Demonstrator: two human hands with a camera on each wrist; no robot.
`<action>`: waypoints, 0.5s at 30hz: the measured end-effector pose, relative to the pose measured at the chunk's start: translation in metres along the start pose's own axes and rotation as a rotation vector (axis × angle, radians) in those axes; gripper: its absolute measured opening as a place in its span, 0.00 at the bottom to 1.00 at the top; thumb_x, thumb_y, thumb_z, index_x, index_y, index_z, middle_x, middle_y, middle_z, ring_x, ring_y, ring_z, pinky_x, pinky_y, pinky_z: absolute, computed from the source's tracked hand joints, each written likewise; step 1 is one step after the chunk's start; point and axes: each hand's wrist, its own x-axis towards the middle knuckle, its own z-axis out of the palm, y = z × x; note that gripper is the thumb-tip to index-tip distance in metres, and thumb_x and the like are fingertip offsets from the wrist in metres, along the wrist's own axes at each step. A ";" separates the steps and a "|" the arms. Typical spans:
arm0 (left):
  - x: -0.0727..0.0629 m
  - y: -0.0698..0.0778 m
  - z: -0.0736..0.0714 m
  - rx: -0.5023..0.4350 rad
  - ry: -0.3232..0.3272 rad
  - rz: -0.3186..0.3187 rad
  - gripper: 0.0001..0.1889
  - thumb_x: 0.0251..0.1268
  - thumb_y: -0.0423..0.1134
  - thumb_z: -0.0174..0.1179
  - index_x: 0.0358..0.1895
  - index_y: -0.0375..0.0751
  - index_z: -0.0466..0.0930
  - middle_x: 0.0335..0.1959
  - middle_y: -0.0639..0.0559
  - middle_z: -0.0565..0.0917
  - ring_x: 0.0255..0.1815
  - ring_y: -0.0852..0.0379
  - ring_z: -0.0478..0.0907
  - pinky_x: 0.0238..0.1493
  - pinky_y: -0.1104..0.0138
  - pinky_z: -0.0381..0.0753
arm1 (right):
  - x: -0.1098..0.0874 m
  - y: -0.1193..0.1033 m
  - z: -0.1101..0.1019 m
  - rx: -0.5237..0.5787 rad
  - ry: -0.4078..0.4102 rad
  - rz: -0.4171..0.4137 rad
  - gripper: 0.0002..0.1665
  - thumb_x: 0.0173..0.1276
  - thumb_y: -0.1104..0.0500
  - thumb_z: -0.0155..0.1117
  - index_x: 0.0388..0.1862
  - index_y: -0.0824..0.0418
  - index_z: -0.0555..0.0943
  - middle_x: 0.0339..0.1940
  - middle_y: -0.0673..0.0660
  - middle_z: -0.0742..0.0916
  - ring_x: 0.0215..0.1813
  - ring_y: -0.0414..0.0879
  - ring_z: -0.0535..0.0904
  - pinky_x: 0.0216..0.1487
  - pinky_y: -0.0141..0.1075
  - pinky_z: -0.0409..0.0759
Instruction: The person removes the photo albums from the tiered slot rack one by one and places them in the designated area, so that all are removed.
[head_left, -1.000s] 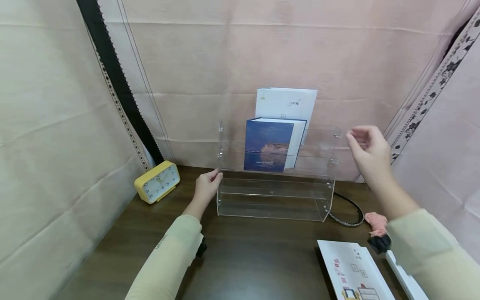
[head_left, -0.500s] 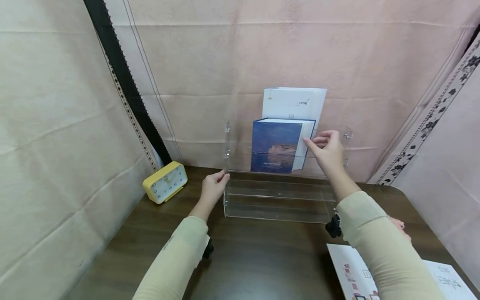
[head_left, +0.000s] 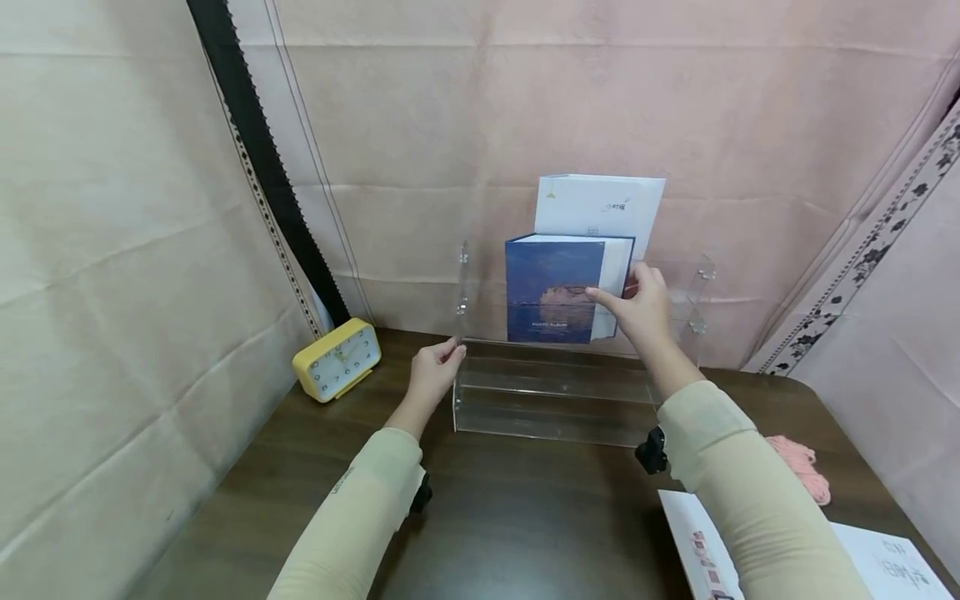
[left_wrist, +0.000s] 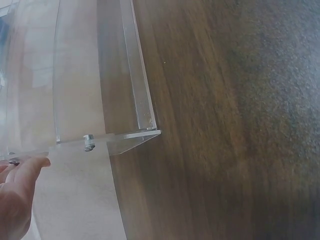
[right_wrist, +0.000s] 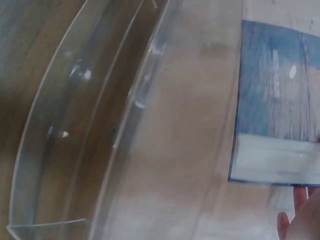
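A clear acrylic rack (head_left: 555, 408) stands on the brown table. On its upper tier a blue photo album (head_left: 551, 283) stands upright, in front of a taller white book (head_left: 600, 204). My left hand (head_left: 433, 371) pinches the rack's left side panel (left_wrist: 75, 145), its thumb in the left wrist view near a metal screw. My right hand (head_left: 645, 312) is at the album's right edge, thumb across the front cover and fingers bent behind the edge. In the right wrist view only part of that hand (right_wrist: 305, 220) shows, beside the album's cover (right_wrist: 275, 85).
A yellow alarm clock (head_left: 337, 360) stands at the left by the curtain. At the front right, white books (head_left: 892, 558) lie partly under my right sleeve. A pink cloth item (head_left: 801, 467) lies behind that forearm. Pale fabric (head_left: 390, 125) walls the table's back and sides.
My right hand has come in from the right of the rack to the album's edge and taken hold of it. The album has shifted slightly left. My left hand keeps holding the rack.
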 end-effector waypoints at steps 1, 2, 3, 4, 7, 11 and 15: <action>-0.001 0.000 0.001 -0.002 0.000 -0.005 0.18 0.64 0.38 0.60 0.53 0.31 0.78 0.51 0.40 0.79 0.50 0.50 0.79 0.50 0.61 0.78 | 0.001 -0.003 0.001 0.009 -0.001 0.003 0.34 0.53 0.42 0.72 0.40 0.67 0.69 0.42 0.62 0.74 0.41 0.52 0.70 0.37 0.41 0.73; -0.001 0.000 0.001 -0.002 0.000 -0.006 0.17 0.64 0.38 0.60 0.52 0.31 0.79 0.51 0.40 0.79 0.50 0.50 0.78 0.50 0.61 0.77 | 0.001 -0.007 0.002 0.015 -0.005 0.006 0.34 0.52 0.41 0.72 0.43 0.66 0.70 0.42 0.61 0.75 0.41 0.52 0.71 0.38 0.42 0.74; -0.002 0.000 0.002 -0.003 0.002 -0.003 0.17 0.64 0.38 0.60 0.52 0.31 0.79 0.51 0.40 0.79 0.50 0.50 0.78 0.50 0.61 0.77 | 0.002 -0.011 0.003 0.029 -0.012 0.006 0.34 0.53 0.42 0.72 0.45 0.65 0.70 0.41 0.61 0.76 0.41 0.52 0.72 0.38 0.42 0.74; -0.001 0.000 0.002 -0.004 0.004 0.002 0.17 0.64 0.38 0.60 0.52 0.31 0.79 0.51 0.40 0.79 0.50 0.49 0.79 0.50 0.61 0.78 | 0.004 -0.016 0.004 0.038 -0.019 0.002 0.34 0.53 0.42 0.72 0.46 0.64 0.69 0.42 0.61 0.77 0.41 0.52 0.73 0.39 0.44 0.74; 0.000 -0.001 0.003 0.000 0.011 0.018 0.17 0.64 0.38 0.60 0.51 0.31 0.79 0.50 0.41 0.80 0.49 0.49 0.79 0.50 0.61 0.78 | 0.007 -0.032 0.008 0.047 -0.039 -0.030 0.34 0.56 0.44 0.70 0.50 0.63 0.67 0.47 0.60 0.80 0.45 0.53 0.75 0.49 0.48 0.69; 0.002 -0.004 0.003 0.014 0.024 0.044 0.16 0.63 0.37 0.60 0.51 0.32 0.80 0.48 0.41 0.81 0.49 0.49 0.79 0.49 0.61 0.78 | 0.010 -0.047 0.016 0.034 -0.063 -0.071 0.35 0.60 0.45 0.67 0.55 0.62 0.63 0.58 0.61 0.78 0.55 0.57 0.74 0.60 0.56 0.53; 0.002 -0.006 0.001 0.022 0.034 0.051 0.16 0.63 0.37 0.60 0.50 0.32 0.80 0.48 0.41 0.81 0.49 0.49 0.79 0.49 0.61 0.78 | 0.011 -0.051 0.023 0.040 -0.064 -0.079 0.35 0.60 0.46 0.67 0.57 0.61 0.62 0.60 0.62 0.76 0.58 0.58 0.72 0.61 0.56 0.55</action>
